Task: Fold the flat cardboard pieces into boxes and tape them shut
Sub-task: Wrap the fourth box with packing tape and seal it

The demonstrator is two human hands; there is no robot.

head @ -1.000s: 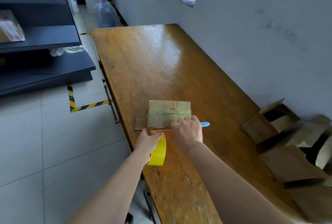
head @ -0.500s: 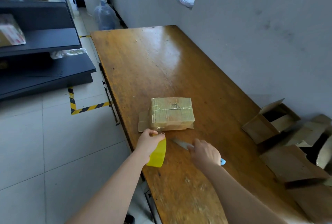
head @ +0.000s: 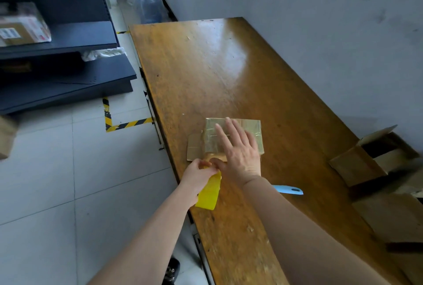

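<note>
A small taped cardboard box (head: pixel 253 131) lies on the wooden table (head: pixel 206 67) near its left edge, one loose flap (head: pixel 194 149) sticking out to the left. My right hand (head: pixel 238 149) lies flat on top of the box with straight fingers. My left hand (head: pixel 199 173) grips a yellow tape roll (head: pixel 209 193) at the box's near left corner. A knife with a blue handle (head: pixel 289 189) lies on the table just right of my right forearm, its blade hidden.
Several flat and half-folded cardboard pieces (head: pixel 377 161) are heaped at the table's right side by the grey wall. Dark shelving (head: pixel 59 56) with parcels stands on the left across a tiled floor. A water bottle (head: pixel 148 5) stands beyond the table's far end.
My right hand let go of the blue-handled knife, which now lies on the table, and moved forward onto the top of the box. My left hand keeps the tape roll.
</note>
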